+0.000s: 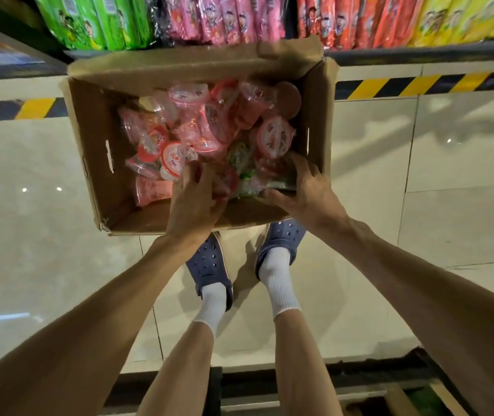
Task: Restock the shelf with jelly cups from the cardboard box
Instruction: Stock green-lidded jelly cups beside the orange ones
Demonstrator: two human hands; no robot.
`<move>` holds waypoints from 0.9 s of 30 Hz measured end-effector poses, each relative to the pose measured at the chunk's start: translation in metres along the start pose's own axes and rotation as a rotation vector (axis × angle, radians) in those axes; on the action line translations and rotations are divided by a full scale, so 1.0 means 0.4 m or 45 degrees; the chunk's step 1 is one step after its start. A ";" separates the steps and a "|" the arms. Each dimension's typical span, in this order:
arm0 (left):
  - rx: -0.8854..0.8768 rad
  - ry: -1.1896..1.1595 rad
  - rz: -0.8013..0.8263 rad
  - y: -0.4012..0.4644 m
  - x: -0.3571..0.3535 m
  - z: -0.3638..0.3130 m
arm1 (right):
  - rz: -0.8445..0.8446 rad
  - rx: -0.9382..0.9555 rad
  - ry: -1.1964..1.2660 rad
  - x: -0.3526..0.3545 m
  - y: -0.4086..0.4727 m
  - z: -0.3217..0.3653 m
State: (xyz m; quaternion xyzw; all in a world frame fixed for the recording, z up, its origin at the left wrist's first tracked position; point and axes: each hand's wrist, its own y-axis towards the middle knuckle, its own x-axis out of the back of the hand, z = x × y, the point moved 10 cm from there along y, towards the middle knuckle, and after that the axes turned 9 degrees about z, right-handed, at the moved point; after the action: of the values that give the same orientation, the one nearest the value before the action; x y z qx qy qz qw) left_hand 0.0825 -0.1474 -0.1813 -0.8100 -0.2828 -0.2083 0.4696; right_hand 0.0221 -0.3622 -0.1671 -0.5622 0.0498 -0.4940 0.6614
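An open cardboard box [95,163] stands on the tiled floor in front of my feet, holding several pink and red jelly cups [275,138] in a loose pile, with a few green ones [241,163] near the front. Both my hands reach into the box's near side. My left hand [193,202] lies on the cups with its fingers spread around a red one. My right hand [302,192] grips a pack of cups at the box's right front corner. The shelf [420,51] runs along the top of the view, just behind the box.
Green [95,22], pink [224,19], orange [347,22] and yellow [465,19] snack packs fill the shelf. Black-and-yellow hazard tape [420,85] runs along the shelf base. My feet in blue clogs [209,265] stand right behind the box. A dark rack edge [329,385] lies behind me.
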 end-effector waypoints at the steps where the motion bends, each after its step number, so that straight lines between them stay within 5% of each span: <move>1: -0.022 -0.069 0.001 -0.009 0.014 -0.001 | -0.012 -0.017 0.037 0.000 0.010 -0.001; 15: -0.016 -0.488 -0.024 -0.043 0.093 0.033 | -0.118 -0.159 0.604 -0.071 0.230 -0.003; 27: -0.021 -0.476 -0.102 -0.030 0.111 0.036 | -0.400 -0.179 0.510 -0.005 0.210 0.009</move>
State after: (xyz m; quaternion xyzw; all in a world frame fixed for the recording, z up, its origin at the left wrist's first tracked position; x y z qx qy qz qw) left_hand 0.1092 -0.1182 -0.1533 -0.8265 -0.3955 -0.0750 0.3934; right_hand 0.0735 -0.3682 -0.2335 -0.4984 0.1260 -0.6875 0.5129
